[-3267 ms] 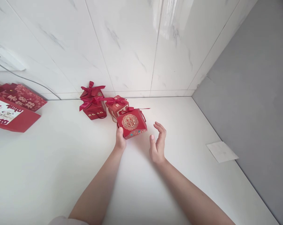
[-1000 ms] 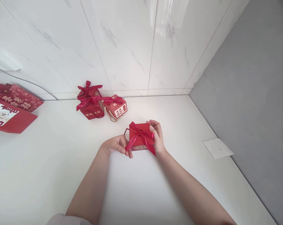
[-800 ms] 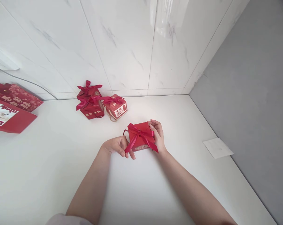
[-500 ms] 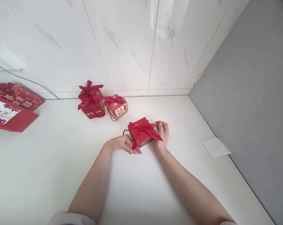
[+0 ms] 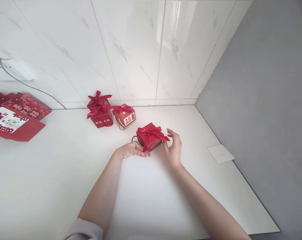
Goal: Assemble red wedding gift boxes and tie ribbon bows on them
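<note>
A small red gift box (image 5: 151, 137) tied with a red ribbon bow rests on the white counter (image 5: 66, 173), slightly turned. My left hand (image 5: 131, 150) lies at its near left corner, fingers stretched flat along the box's lower edge and touching it. My right hand (image 5: 174, 149) hovers just right of the box with fingers apart, close to the ribbon tail and gripping nothing. A thin red cord loop sticks out at the box's left side.
Three more red ribbon boxes (image 5: 108, 113) cluster by the tiled wall. Flat red printed bags (image 5: 16, 121) lie at the far left under a wall socket and cable (image 5: 28, 86). A white paper slip (image 5: 220, 153) lies by the grey side wall (image 5: 266, 100).
The box was turned bow-up, carried a little away from me and set on the counter. My right hand let go and opened. My view shifted slightly.
</note>
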`<state>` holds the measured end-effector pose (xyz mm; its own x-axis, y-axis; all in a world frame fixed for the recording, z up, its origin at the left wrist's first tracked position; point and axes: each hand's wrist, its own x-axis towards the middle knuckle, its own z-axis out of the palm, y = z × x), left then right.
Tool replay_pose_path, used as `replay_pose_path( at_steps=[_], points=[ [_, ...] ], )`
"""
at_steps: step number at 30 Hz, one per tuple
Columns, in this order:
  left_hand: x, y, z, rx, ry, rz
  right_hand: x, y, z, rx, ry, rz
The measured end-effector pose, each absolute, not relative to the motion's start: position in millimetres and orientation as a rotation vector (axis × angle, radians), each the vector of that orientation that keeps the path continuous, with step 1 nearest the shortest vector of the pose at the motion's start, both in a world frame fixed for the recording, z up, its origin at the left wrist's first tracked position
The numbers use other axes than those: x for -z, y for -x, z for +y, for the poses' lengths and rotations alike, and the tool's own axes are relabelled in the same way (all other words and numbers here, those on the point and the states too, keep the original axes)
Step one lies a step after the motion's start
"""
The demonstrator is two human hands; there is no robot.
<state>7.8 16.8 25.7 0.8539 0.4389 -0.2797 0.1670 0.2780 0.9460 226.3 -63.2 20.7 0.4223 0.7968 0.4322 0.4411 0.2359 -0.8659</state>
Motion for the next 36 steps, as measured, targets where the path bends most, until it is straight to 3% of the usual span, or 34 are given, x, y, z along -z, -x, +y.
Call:
replay_pose_path(
  at_steps=[7, 17, 36],
  points=[
    [-20.9, -14.6, 17.5, -0.223, -1.285, 0.541, -43.0, -224.4, -92.1, -0.373, 1.303, -1.259],
    [-26.6, -20.7, 13.9, -0.262, -1.249, 0.575, -48.2, -192.8, -116.6, -1.182, 1.007, -1.062],
    [-25.8, -21.3, 16.7, -0.185, -1.355, 0.65, -39.5, -202.4, -113.0, -1.026, 1.16, -1.294]
  ],
)
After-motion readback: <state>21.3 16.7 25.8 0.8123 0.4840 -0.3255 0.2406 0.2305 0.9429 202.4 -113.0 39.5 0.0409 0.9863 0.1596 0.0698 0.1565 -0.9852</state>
